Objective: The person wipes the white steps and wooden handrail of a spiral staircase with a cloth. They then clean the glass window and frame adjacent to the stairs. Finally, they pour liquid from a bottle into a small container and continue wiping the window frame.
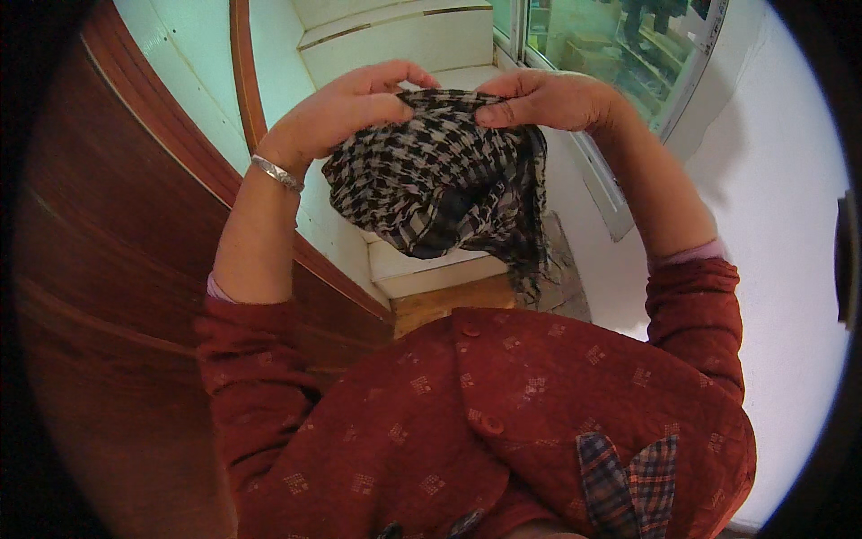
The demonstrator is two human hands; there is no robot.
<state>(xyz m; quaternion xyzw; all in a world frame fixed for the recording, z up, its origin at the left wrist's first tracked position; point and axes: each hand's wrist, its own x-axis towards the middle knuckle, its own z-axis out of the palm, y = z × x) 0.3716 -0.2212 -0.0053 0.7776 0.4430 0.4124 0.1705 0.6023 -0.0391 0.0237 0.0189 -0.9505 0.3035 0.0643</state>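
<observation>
A black-and-white houndstooth-patterned scarf (431,162) hangs bunched in front of my chest. My left hand (363,101) pinches its upper edge between thumb and fingers, and my right hand (549,100) grips the same edge a short way to the right. Below my hands the cloth bulges in a rounded fold, and a fringed end (528,276) dangles at the lower right. A silver bangle (277,173) circles my left wrist. I wear a dark red quilted jacket (404,418) with its sleeves pushed up.
White-tiled steps (397,44) rise ahead. To the left is a dark brown wooden door (135,256) with a reddish frame. A white wall (761,269) stands close on the right, beside a window (606,54). Brown flooring (458,296) shows below the scarf.
</observation>
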